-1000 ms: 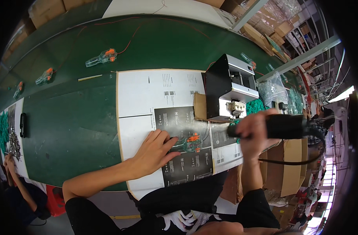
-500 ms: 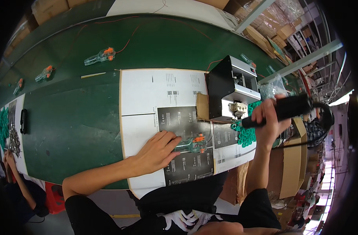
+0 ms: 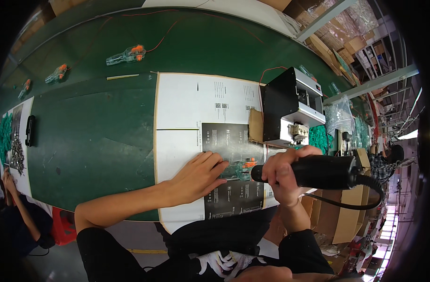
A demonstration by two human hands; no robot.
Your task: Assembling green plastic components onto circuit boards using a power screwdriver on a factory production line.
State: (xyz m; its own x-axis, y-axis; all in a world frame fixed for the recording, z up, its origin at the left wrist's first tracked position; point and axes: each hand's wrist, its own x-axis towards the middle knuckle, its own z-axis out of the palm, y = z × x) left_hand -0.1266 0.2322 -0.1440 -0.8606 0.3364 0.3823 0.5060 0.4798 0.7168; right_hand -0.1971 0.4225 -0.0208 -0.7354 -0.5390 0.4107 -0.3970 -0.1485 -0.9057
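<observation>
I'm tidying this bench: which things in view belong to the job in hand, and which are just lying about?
In use:
- black corded tool, gripped by the right hand
- clear part with orange fittings, at the left hand

Apparently lying about:
- pale thin strip
- black pen-shaped object

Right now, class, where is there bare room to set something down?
Free: the green tabletop bordered by the small black object, the pale stick, the white board and left forearm. Crowded: between the left hand and right hand, with the clear-orange part and black tool; beside the machine, by green pieces.
</observation>
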